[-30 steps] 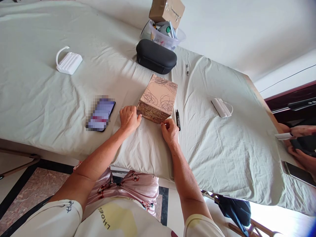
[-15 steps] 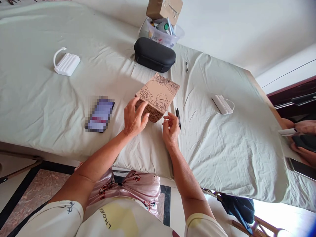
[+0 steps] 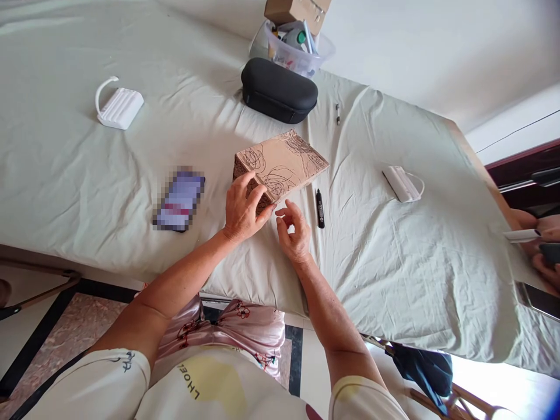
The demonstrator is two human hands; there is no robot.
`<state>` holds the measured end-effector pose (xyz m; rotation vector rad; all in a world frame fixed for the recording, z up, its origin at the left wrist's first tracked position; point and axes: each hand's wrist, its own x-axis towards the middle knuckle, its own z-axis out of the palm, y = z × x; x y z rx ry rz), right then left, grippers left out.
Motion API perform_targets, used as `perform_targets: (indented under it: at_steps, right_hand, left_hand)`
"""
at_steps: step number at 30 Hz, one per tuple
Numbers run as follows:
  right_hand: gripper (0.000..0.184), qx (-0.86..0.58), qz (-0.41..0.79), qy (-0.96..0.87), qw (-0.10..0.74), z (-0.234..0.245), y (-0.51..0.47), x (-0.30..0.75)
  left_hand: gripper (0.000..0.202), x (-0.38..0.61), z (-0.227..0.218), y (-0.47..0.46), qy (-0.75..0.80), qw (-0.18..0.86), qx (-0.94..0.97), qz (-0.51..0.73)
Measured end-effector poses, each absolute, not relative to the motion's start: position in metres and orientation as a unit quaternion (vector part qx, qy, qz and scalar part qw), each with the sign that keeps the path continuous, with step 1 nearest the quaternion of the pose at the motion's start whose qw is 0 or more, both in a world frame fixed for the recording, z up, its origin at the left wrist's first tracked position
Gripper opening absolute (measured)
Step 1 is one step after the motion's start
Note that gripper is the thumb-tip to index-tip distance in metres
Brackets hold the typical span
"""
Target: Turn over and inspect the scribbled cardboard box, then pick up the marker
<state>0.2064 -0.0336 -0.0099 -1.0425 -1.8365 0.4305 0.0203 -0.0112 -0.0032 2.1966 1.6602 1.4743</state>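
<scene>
Against the left hand point(image 3: 243, 211), a scribbled box point(image 3: 286, 158).

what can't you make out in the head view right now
In the head view:
1. Box: near side partly covered by the left hand; underside faces away.
2. Phone: screen pixelated, unreadable.
3. Marker: lettering too small.
4. Carton: top cut off by the upper edge.
5. Other person's hands: cut off by the right edge.

I see the left hand point(image 3: 244, 209) touching a scribbled cardboard box point(image 3: 286, 160) — the right hand point(image 3: 295, 230), fingers bent, is near it, close to a black marker point(image 3: 321, 210).
</scene>
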Motion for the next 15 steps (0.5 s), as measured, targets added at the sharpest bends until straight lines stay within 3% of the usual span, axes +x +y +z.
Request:
perform_targets:
  at_steps: [6, 15]
  right_hand:
    - [0.053, -0.413, 0.198, -0.794, 0.399, -0.01, -0.032, 0.204]
    - [0.056, -0.467, 0.185, -0.746, 0.437, -0.009, -0.022, 0.213]
  left_hand:
    - [0.03, 0.021, 0.004, -0.014, 0.539, 0.015, 0.708, 0.455]
    - [0.03, 0.014, 0.005, -0.012, 0.508, 0.028, 0.728, 0.46]
